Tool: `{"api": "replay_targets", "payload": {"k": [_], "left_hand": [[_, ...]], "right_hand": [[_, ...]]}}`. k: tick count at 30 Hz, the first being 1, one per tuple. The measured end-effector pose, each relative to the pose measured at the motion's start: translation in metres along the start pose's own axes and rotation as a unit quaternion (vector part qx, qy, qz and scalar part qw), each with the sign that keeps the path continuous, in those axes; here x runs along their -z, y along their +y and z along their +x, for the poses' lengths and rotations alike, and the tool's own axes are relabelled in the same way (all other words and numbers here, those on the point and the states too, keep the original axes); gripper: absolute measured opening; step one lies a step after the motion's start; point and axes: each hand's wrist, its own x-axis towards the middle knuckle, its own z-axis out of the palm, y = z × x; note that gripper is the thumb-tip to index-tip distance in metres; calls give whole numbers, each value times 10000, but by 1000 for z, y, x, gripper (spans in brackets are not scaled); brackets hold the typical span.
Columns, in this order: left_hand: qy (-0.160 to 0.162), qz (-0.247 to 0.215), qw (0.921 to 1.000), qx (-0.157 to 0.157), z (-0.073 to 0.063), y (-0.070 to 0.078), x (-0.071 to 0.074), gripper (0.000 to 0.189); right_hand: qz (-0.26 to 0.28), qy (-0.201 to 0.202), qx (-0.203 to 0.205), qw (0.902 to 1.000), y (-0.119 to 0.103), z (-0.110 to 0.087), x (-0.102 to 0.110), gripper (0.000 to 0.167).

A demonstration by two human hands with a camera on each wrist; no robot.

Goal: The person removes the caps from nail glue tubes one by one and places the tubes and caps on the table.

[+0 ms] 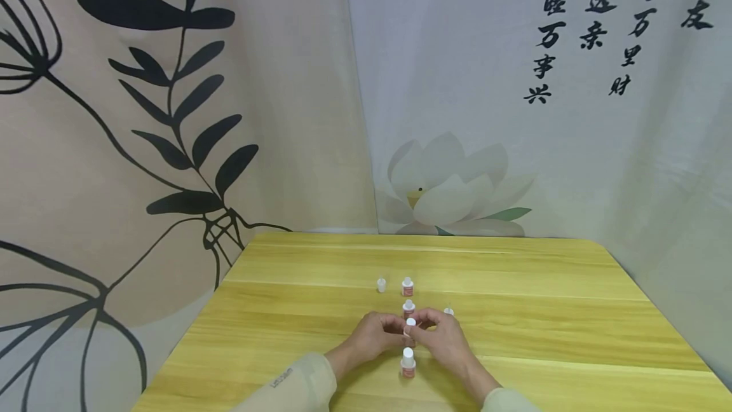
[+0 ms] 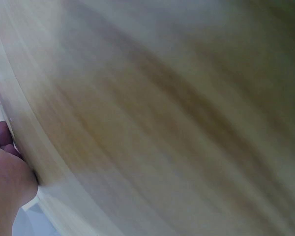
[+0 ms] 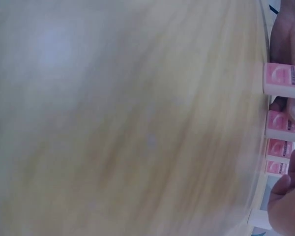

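Several small white-capped bottles with pink labels stand upright in a line on the table. Both hands meet at one bottle, second from the near end. From its left side, my left hand pinches it; the thumb overlaps its body in the right wrist view. The right hand has its thumb and fingers on the same bottle near the top, partly covering it. Closest to me is another bottle, and just beyond the hands stands a third. The farthest bottle is apart from both hands.
A small whitish cap-like piece lies left of the far bottle. Another small white piece shows behind the right hand. The wood-grain table ends at a printed curtain.
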Motion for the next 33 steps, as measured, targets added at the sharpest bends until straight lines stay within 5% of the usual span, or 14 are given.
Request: {"api": "replay_targets", "payload": {"k": [20,33], "left_hand": [[-97,-197,9996,191,-2,3,-1,16],[-24,-54,10000,-1,0,1,-2,15]], "right_hand": [[158,263,-48,9995,-2,2,-2,23],[205,335,-6,9992,-1,0,-4,27]]}}
